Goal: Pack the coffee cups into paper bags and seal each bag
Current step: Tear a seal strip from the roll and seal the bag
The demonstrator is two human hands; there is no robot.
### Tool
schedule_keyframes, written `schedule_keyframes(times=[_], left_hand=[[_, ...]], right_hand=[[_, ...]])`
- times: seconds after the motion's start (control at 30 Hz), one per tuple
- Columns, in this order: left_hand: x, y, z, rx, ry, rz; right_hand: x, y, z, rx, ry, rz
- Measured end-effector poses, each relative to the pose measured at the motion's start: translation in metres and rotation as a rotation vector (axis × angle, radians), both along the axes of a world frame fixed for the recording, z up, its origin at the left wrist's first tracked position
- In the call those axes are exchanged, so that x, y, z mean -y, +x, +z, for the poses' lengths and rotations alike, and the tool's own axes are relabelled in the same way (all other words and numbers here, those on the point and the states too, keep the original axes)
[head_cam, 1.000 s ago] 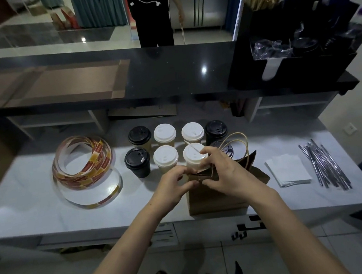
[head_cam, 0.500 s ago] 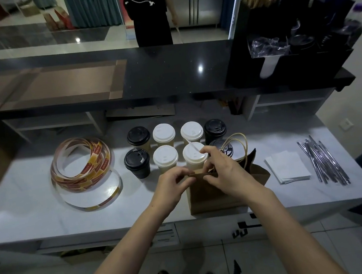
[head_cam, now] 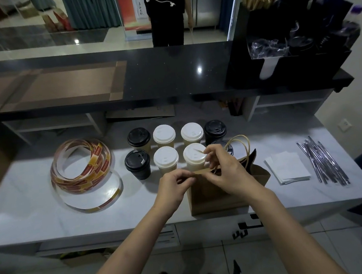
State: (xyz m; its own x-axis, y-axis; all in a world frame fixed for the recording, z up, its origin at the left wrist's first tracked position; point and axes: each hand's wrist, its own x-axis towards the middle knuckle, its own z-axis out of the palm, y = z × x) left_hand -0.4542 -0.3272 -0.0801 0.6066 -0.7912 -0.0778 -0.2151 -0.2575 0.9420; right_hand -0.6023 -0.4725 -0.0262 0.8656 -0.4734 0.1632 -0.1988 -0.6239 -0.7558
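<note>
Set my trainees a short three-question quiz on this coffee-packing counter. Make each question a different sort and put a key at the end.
1. True or false: the paper bag lies flat on its side on the white counter.
2. Choose one. The left hand and the right hand both: A) pinch the bag's top edge; B) lift a cup by its lid; C) rest flat on the counter.
3. Fill in: ___ white-lidded cups show behind the bag.

Key
1. False: the bag stands upright.
2. A.
3. Four.
</note>
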Motion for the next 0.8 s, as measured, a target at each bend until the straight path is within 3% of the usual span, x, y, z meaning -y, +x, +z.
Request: schedule_keyframes(times=[0.3, 0.5, 0.8], left_hand=[[-0.002, -0.002, 0.003, -0.037, 0.005, -0.009], [-0.001, -0.005, 0.008, -0.068, 0.003, -0.005], [-0.001, -0.003, 0.007, -0.045, -0.006, -0.030]], right_hand=[[-0.006, -0.002, 0.008, 0.183, 0.202, -0.181], [-0.007, -0.003, 0.012, 0.201, 0.256, -0.207], [-0.003, -0.003, 0.010, -0.039, 0.011, 0.049]])
